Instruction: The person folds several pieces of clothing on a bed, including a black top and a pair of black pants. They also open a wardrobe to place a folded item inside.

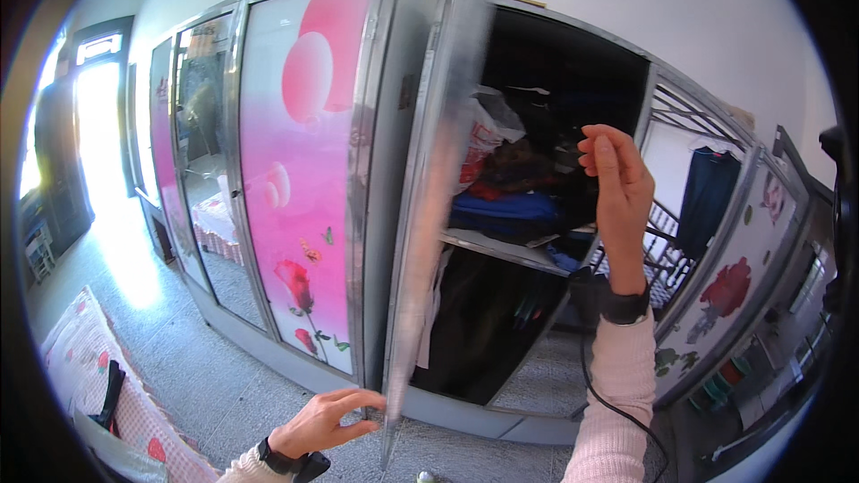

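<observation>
A metal-framed wardrobe door point(438, 170) stands swung outward, nearly edge-on in front of me. My left hand point(327, 422) is low beside it, thumb and fingers apart, with the fingertips at the door's near edge; whether they press on it I cannot tell. Raised before the opened wardrobe point(649, 139), my right hand point(622, 183) has its fingers curled in toward the thumb, and nothing shows in them. Behind it, a shelf holds a white plastic bag point(488, 125) and folded blue cloth point(506, 206). Dark clothing point(474, 322) fills the compartment below.
To the left stands another wardrobe with pink flower-print panels point(309, 170) and a mirror door point(206, 125). A bed with a strawberry-patterned cover point(134, 394) lies at lower left. A mirrored panel point(707, 179) and a flower-print panel point(725, 295) are on the right. A black cable point(595, 385) hangs along my right arm.
</observation>
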`<state>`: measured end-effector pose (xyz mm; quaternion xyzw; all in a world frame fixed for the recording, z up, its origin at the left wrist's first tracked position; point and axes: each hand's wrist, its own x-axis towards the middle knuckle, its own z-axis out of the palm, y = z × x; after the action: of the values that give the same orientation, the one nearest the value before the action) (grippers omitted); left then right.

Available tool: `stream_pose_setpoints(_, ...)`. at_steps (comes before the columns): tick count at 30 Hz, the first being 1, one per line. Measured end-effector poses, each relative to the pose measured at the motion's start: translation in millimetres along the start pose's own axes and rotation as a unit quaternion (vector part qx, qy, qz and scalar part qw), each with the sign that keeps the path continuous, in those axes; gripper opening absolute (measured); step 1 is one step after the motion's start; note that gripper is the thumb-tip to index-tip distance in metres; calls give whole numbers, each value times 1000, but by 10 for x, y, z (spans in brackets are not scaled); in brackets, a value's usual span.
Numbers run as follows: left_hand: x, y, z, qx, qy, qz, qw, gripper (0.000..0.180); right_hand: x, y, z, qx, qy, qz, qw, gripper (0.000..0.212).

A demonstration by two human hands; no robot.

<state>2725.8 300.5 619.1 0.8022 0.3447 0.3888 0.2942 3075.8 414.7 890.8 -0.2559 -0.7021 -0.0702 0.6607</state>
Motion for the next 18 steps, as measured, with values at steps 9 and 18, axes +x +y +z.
stream_pose_setpoints(9, 1742, 671, 446, 166, 82, 444, 877, 57, 23, -359, -1114, -115, 75, -68, 988, 25)
stream_pose_setpoints(18, 3577, 1361, 1427, 292, 90, 482, 821, 74, 577, 275, -1751, -222, 57, -82, 970, 23)
